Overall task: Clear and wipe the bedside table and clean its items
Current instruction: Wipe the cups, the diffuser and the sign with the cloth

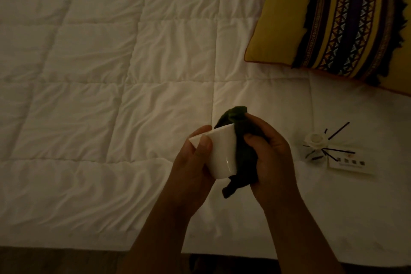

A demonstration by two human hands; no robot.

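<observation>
The left hand [195,158] is gripping a white cup [222,153] above the bed [89,73], thumb curled on its side; the right hand [269,151] is bunching a dark cloth [242,155] against it; the cup is looking light, smooth, breakable; best held around its wall.

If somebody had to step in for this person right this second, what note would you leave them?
Left hand: grips the white cup.
Right hand: holds the dark cloth, pressed against the cup's side.
The stick diffuser and a small card sit on the white quilt, right of the hands, below the yellow pillow.
Done: these items are on the bed.
Left: finish wiping the cup, probably clean the diffuser and card too. The bedside table is out of view, so its state is unknown.
</observation>
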